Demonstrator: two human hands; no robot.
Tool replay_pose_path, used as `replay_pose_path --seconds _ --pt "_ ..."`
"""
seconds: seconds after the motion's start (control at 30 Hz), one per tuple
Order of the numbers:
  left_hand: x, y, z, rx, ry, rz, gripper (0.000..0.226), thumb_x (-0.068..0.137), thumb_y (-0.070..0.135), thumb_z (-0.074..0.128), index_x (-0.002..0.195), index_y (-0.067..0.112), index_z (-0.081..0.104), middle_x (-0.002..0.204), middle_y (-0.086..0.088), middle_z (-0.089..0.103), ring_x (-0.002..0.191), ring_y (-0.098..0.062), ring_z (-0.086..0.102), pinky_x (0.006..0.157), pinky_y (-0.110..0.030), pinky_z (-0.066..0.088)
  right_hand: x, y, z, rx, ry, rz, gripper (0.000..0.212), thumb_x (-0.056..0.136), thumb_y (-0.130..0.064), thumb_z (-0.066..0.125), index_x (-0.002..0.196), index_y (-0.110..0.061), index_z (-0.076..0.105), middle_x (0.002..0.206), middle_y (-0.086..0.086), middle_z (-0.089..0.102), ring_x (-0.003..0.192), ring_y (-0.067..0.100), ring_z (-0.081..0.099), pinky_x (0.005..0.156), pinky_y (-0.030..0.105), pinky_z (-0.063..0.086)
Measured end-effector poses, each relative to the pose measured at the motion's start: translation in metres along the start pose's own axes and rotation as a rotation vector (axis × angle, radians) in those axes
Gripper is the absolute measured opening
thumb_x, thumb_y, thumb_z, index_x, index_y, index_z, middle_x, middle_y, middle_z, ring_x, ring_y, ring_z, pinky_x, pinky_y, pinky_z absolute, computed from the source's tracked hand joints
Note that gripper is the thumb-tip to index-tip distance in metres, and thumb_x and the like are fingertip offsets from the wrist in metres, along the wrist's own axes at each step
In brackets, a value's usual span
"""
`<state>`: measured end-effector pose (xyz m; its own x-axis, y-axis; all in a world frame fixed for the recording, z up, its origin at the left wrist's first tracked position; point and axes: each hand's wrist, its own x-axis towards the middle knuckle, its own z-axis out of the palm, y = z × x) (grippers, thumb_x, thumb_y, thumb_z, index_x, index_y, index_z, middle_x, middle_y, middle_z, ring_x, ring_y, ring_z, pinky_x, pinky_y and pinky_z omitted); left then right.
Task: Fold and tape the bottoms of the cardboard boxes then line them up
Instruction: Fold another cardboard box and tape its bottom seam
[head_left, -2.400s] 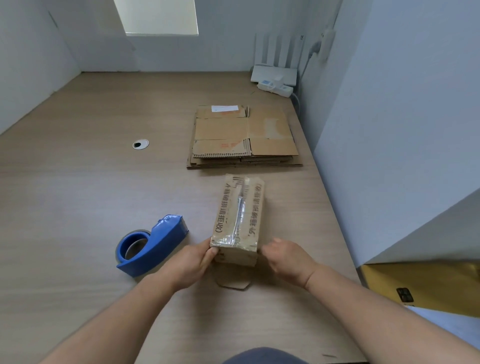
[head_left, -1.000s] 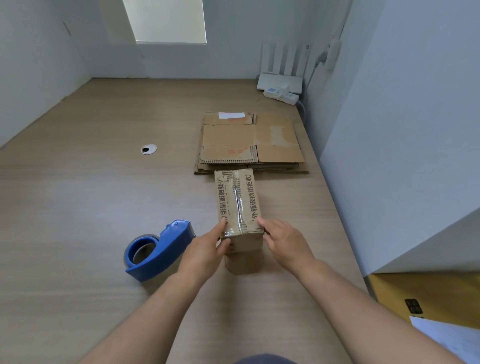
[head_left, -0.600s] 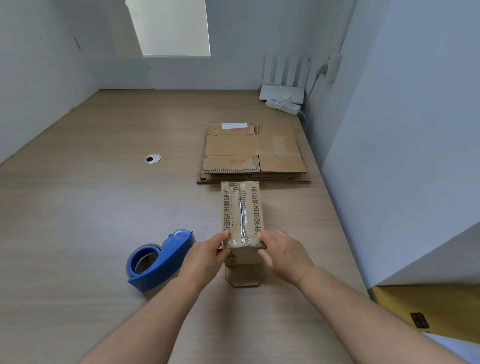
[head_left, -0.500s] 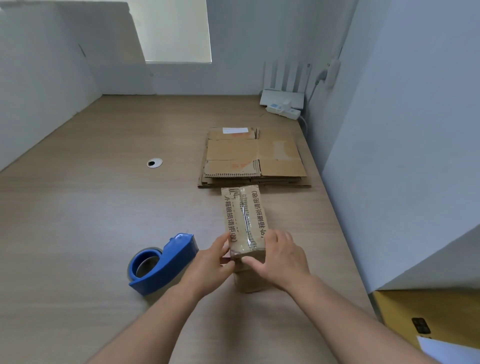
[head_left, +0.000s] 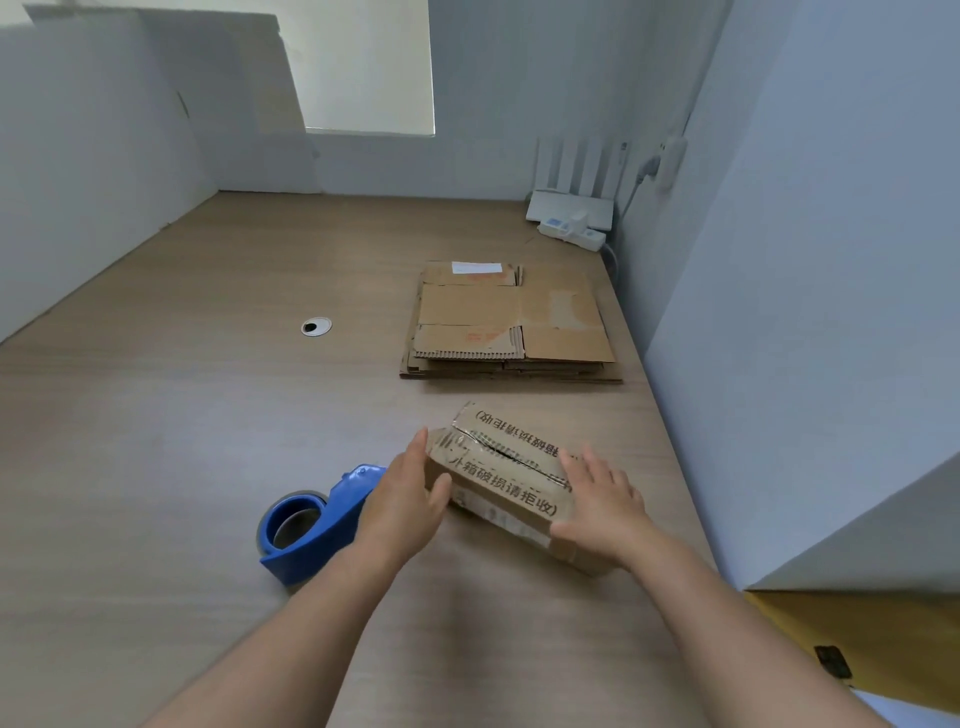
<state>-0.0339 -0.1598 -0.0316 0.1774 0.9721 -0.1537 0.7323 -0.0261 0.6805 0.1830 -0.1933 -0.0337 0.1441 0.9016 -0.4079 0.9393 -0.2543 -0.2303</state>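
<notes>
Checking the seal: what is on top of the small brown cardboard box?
Glossy clear tape along the centre seam, between lines of black print. The right hand lies flat over one end, hiding the seam there.

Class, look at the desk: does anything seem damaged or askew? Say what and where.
The nearest box lies askew to the desk edge; its taped seam looks wrinkled and split. The top carton of the flat stack has a torn flap.

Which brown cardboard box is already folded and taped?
The small printed cardboard box between left hand and right hand, clear tape along its seam. The rest form a flattened cardboard stack behind it.
</notes>
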Motion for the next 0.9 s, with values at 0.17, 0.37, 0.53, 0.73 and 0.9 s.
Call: replay_pose_path --seconds 0.17,0.37,0.53,0.73,0.9 --pt "0.005 0.012 0.013 0.096 -0.047 -0.082 0.064 0.095 0.039 0.049 0.150 0.021 0.020 0.144 -0.002 0.043 0.127 -0.020 0.046 0.099 -0.036 0.044 0.000 0.019 -0.007 -0.041 0.030 -0.040 0.083 0.087 -0.005 0.048 0.150 -0.040 0.008 0.160 0.000 -0.010 0.146 0.027 -0.004 0.117 0.043 0.005" --pt "-0.003 0.018 0.030 0.083 -0.102 -0.096 0.075 0.085 0.044 0.064 0.146 0.027 0.023 0.123 0.006 0.061 0.109 -0.015 0.059 0.087 -0.034 0.051 -0.010 0.008 0.001 0.194 0.419 0.341 0.032 0.096 -0.018 0.041 0.125 -0.005 0.040 0.123 0.016 0.055 0.110 0.034 0.054 0.083 0.035 0.044" --pt "0.001 0.017 0.032 0.171 -0.059 -0.106 0.117 0.072 0.056 0.073 0.152 0.019 -0.004 0.158 -0.008 0.005 0.144 -0.025 0.015 0.114 -0.042 0.024 -0.004 -0.011 0.010 0.553 0.287 0.252 0.075 0.090 -0.047 0.054 0.144 -0.004 0.021 0.127 0.013 0.059 0.115 0.032 0.056 0.092 0.038 0.045" --pt "-0.003 0.012 0.023 0.078 -0.141 -0.030 0.076 0.080 0.054 0.066 0.142 0.022 0.035 0.135 0.003 0.050 0.117 -0.013 0.053 0.090 -0.030 0.052 0.007 -0.024 0.017 0.763 0.196 0.101 0.054 0.085 -0.016 0.063 0.134 -0.016 0.040 0.127 0.003 0.060 0.110 0.020 0.059 0.093 0.033 0.048" --pt "-0.009 0.007 0.024 0.004 -0.134 -0.057 0.053 0.087 0.045 0.062 0.132 0.019 0.050 0.127 0.004 0.060 0.104 -0.010 0.059 0.079 -0.020 0.051 0.010 -0.034 0.010 0.689 0.122 -0.077 0.046 0.088 -0.018 0.060 0.132 -0.023 0.048 0.123 -0.001 0.062 0.108 0.016 0.059 0.093 0.029 0.046"
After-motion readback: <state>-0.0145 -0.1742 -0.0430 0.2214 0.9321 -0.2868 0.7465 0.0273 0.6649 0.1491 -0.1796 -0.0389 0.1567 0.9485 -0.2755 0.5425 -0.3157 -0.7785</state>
